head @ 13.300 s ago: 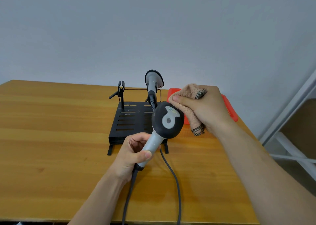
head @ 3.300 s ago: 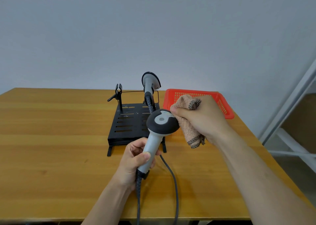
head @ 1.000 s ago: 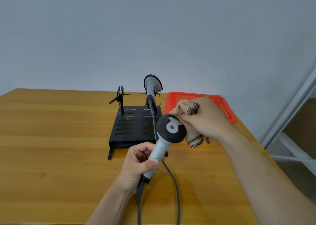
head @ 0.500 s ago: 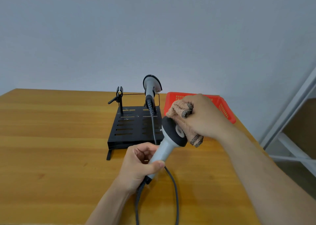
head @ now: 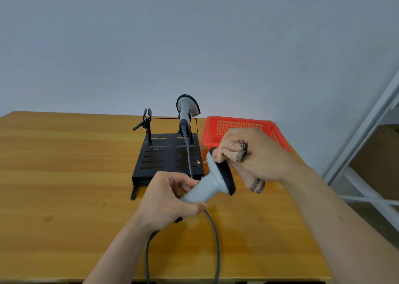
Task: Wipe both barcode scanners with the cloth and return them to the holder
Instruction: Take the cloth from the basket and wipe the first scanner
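My left hand (head: 170,199) grips the grey handle of a barcode scanner (head: 212,181) above the table, its dark head turned to the right. My right hand (head: 257,154) holds a bunched pink cloth (head: 228,154) with a checkered edge and presses it against the top of the scanner's head. A second scanner (head: 186,111) stands upright in the right clip of the black holder (head: 166,158). The holder's left clip (head: 146,119) has nothing in it.
A red plastic basket (head: 237,126) sits behind my right hand, right of the holder. The held scanner's grey cable (head: 216,240) loops down over the front edge of the wooden table (head: 64,186). A white metal frame (head: 367,143) stands beyond the table's right edge.
My left hand has rolled the held scanner, so its dark face now points right and its grey back faces me. The cloth has moved onto the top of the head.
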